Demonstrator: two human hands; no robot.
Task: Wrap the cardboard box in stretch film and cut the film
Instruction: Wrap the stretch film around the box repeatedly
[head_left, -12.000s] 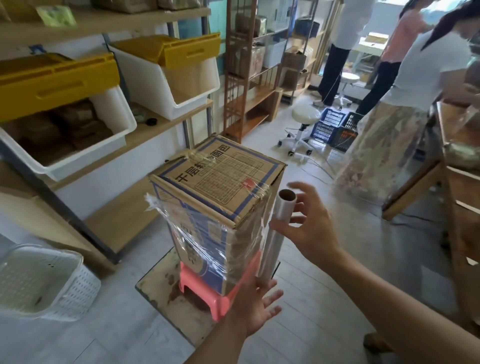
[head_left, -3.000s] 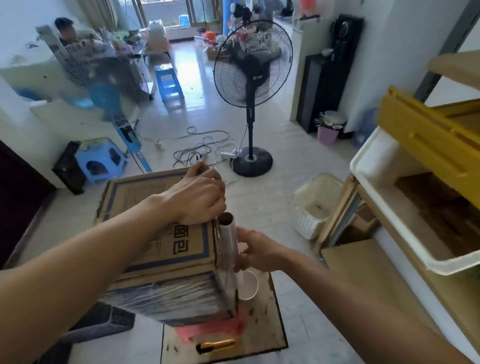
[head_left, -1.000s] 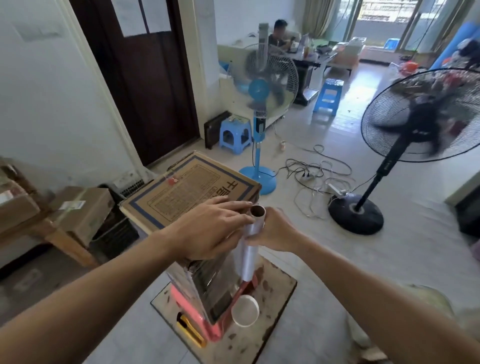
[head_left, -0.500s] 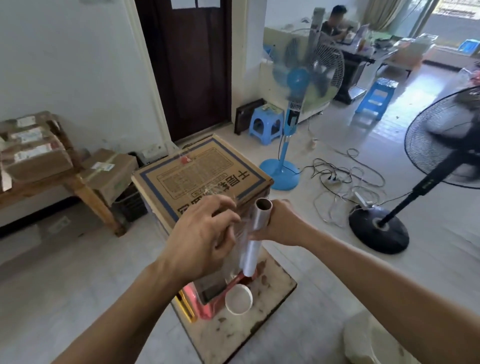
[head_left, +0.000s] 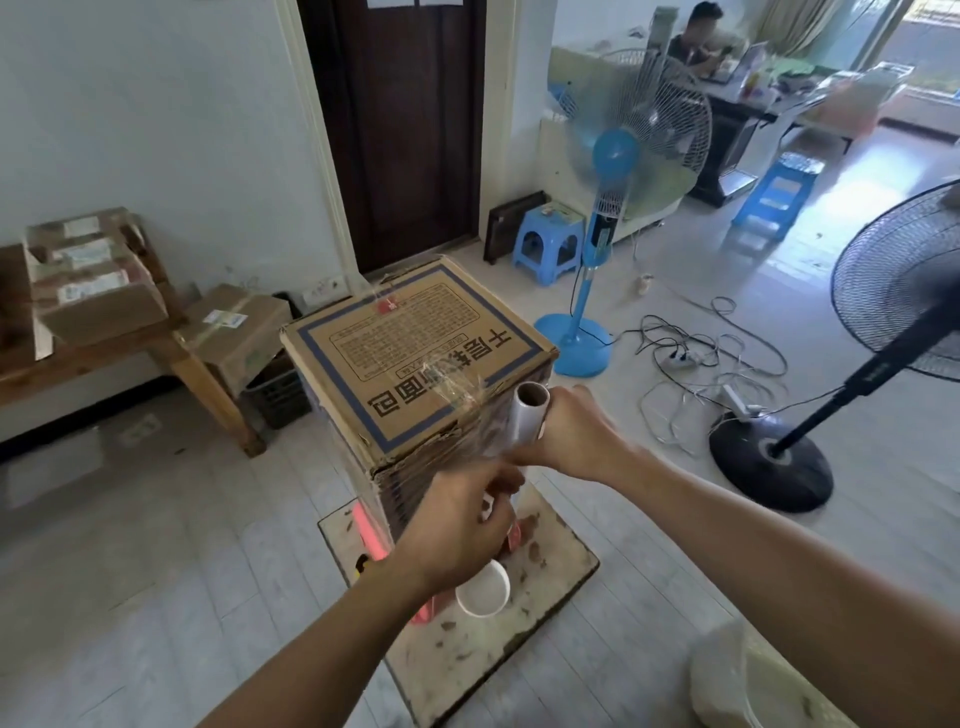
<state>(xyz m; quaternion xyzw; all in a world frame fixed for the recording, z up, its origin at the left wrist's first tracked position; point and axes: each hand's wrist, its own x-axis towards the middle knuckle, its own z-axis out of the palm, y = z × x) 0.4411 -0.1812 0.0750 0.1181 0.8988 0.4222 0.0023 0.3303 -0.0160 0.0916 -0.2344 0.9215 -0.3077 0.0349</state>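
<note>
A cardboard box (head_left: 410, 353) with blue-bordered print stands upright on a pink stool (head_left: 370, 535), its sides covered in clear film. A stretch film roll (head_left: 525, 423) is held upright against the box's right corner. My right hand (head_left: 571, 436) grips the roll from the right, near its top. My left hand (head_left: 457, 525) is lower, against the box's near side, with its fingers curled at the lower part of the roll. Whether it grips the roll or the film is hidden.
The stool rests on a stained board (head_left: 478, 623) with a white cup (head_left: 483, 592) on it. A blue fan (head_left: 613, 208) and a black fan (head_left: 883, 332) stand to the right, with cables (head_left: 696, 374) between them. A wooden bench (head_left: 98, 358) holds parcels on the left.
I have stepped further round the box, so the view swung left. My left hand dropped from the roll's top to lower down the box's side. My right hand kept hold of the roll.
</note>
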